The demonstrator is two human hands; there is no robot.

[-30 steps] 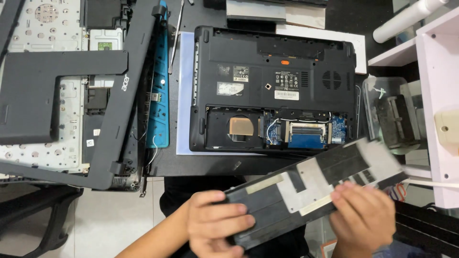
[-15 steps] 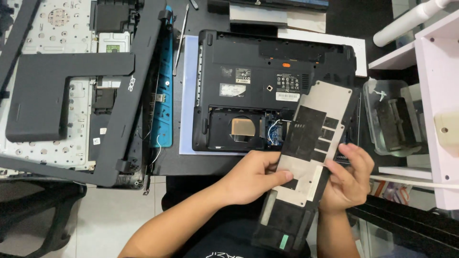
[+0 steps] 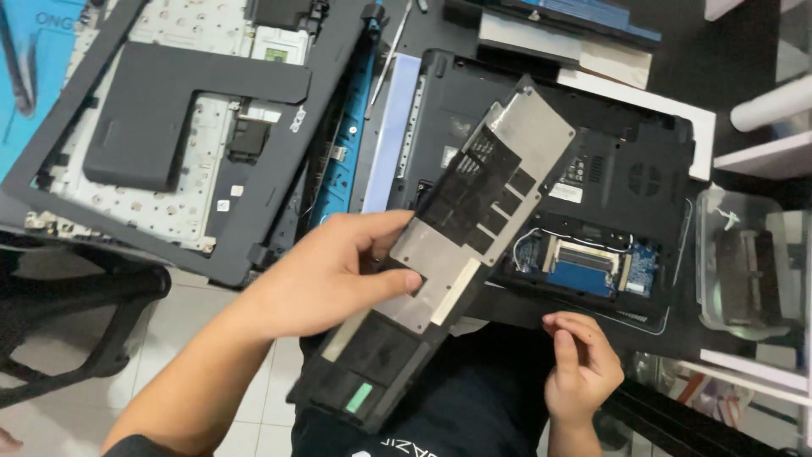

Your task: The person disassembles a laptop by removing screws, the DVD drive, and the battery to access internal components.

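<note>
Head view: left hand (image 3: 326, 275) clamped on the long black-and-silver cover panel (image 3: 461, 233), thumb on its metal face, panel tilted over the upturned laptop base (image 3: 626, 178), covering its left part. Right hand (image 3: 582, 368) loosely curled, holding nothing, just below the base's open bay.

I count two hands, one long cover panel (image 3: 461, 228), one open laptop base (image 3: 609, 178), one dark frame (image 3: 182, 127), and one clear plastic box (image 3: 744, 262).
</note>
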